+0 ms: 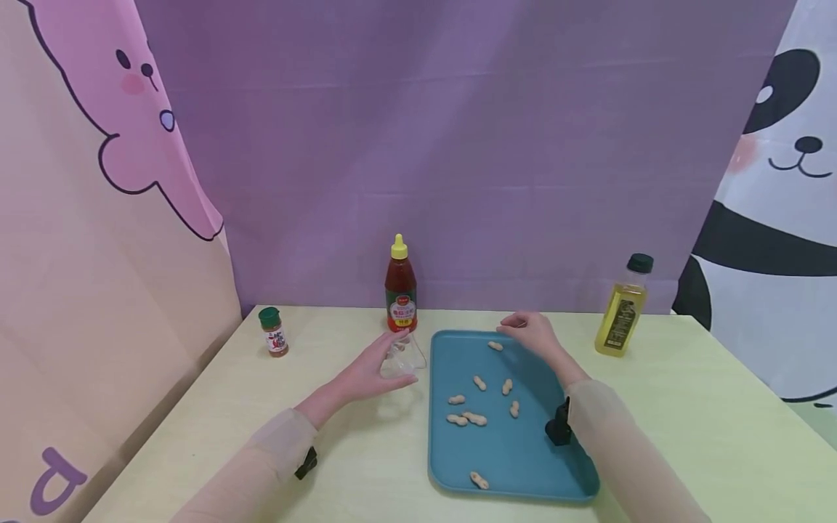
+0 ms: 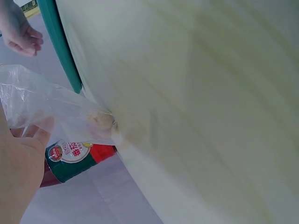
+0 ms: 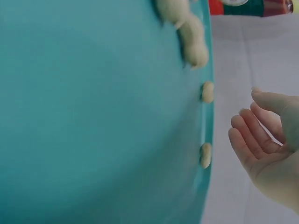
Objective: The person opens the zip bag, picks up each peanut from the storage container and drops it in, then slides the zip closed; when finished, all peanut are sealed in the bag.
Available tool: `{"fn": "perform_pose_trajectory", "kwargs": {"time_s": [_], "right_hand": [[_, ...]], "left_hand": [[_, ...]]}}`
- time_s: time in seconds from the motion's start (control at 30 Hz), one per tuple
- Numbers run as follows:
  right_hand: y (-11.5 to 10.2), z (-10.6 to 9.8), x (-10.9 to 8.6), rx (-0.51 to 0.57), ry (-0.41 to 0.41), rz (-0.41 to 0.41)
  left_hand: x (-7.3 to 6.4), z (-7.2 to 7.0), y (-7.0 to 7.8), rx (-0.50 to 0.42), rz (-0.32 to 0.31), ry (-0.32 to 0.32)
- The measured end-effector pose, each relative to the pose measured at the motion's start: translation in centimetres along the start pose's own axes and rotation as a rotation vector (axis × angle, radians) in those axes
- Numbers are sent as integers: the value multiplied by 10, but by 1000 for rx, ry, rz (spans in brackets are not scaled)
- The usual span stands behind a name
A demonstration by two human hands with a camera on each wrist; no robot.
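1. I grasp the clear bag (image 1: 404, 357) in my left hand (image 1: 374, 372), beside the tray (image 1: 516, 461) and before the ketchup (image 1: 401, 282).
2. My right hand (image 1: 535, 337) hangs released, fingers loosely curled, near the tray's far edge.
3. Eight peanuts (image 1: 480, 383) lie scattered across the tray; a tan lump (image 2: 100, 120) shows inside the bag.

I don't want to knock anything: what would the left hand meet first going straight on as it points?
Holding the clear bag, the left hand would probably meet the left rim of the blue tray first; height is unclear, so it might pass above.
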State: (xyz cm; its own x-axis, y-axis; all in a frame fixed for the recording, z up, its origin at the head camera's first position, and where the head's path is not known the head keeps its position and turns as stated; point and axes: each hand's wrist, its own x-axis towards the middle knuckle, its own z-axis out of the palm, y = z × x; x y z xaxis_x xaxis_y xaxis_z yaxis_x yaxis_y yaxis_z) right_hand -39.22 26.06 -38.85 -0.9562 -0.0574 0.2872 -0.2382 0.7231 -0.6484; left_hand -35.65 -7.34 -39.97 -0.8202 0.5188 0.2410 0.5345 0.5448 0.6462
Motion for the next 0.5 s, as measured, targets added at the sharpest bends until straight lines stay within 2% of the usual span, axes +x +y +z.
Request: {"fn": "perform_pose_trajectory", "kwargs": {"time_s": [0.23,0.5], "right_hand": [[13,3,1,-28,-62,54],[12,7,3,-115,-180,41]], "left_hand": [[0,1,-1,1,15,-3],[0,1,-1,15,1,-12]]}}
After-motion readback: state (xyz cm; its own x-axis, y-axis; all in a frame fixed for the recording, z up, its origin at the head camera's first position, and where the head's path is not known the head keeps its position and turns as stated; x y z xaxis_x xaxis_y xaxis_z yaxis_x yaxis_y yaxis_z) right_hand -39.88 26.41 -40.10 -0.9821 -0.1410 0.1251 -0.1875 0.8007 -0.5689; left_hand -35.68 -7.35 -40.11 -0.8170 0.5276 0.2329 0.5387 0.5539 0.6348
